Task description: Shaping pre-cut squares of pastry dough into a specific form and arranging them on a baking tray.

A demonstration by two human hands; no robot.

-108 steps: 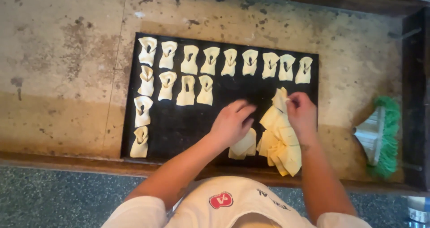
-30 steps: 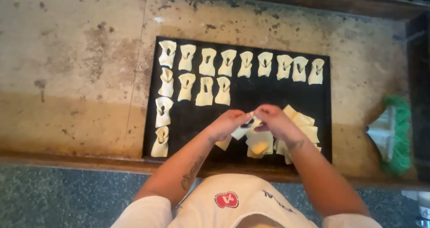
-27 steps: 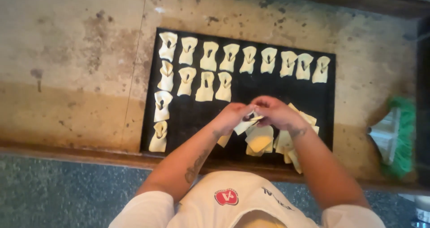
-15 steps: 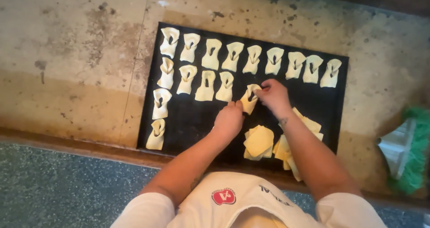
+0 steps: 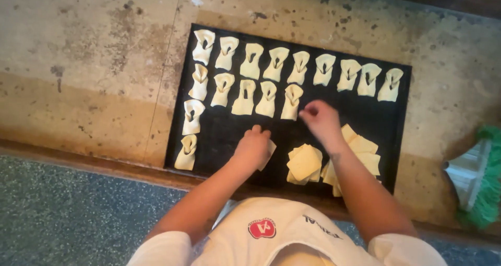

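Dough squares (image 5: pixel 305 162) sit stacked at the black tray's (image 5: pixel 399 114) five o'clock. Left hand (image 5: pixel 252 146) curls over one flat square (image 5: pixel 267 154); right hand (image 5: pixel 321 121), fingers loosely spread and empty, hovers beside the newest folded pastry (image 5: pixel 291 102). Aligning each fold with its row looks wise.

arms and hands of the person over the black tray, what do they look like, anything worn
Both hands, left hand and right hand, are bare, with no gloves or rings visible. The forearms are bare too. Short white sleeves end above the elbows. A dark marking, perhaps a tattoo, shows near the right wrist.
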